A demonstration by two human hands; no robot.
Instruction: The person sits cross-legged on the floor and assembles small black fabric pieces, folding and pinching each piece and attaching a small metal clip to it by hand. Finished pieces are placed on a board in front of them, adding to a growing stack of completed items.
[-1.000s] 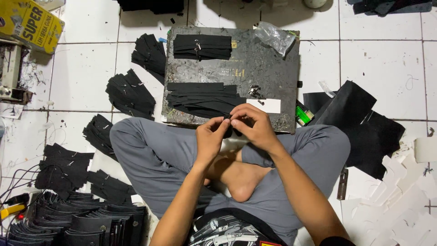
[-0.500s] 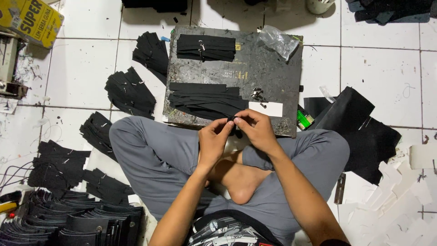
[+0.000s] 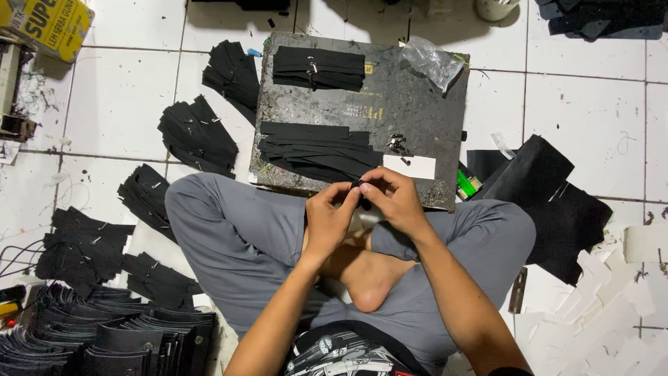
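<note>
I sit cross-legged on a white tiled floor. My left hand (image 3: 328,217) and my right hand (image 3: 395,200) meet over my lap, fingertips pinched together on a small black strip (image 3: 362,196) held between them. Just beyond my hands lies a dark, worn work board (image 3: 410,111). On it rest a fanned pile of black strips (image 3: 316,150), a second bundle of black strips (image 3: 318,67) at the far side, a small metal piece (image 3: 397,143) and a white label (image 3: 410,166).
Piles of black cut pieces (image 3: 198,136) lie on the floor at my left. Stacked black wallets (image 3: 118,341) fill the lower left. A clear plastic bag (image 3: 433,61) sits on the board's far right corner. Black sheet material (image 3: 550,195) and white scraps (image 3: 598,292) lie at right. A yellow box (image 3: 45,24) stands at top left.
My hands have risen slightly toward the board's near edge and stay pinched together on the small black strip. The view has shifted a little.
</note>
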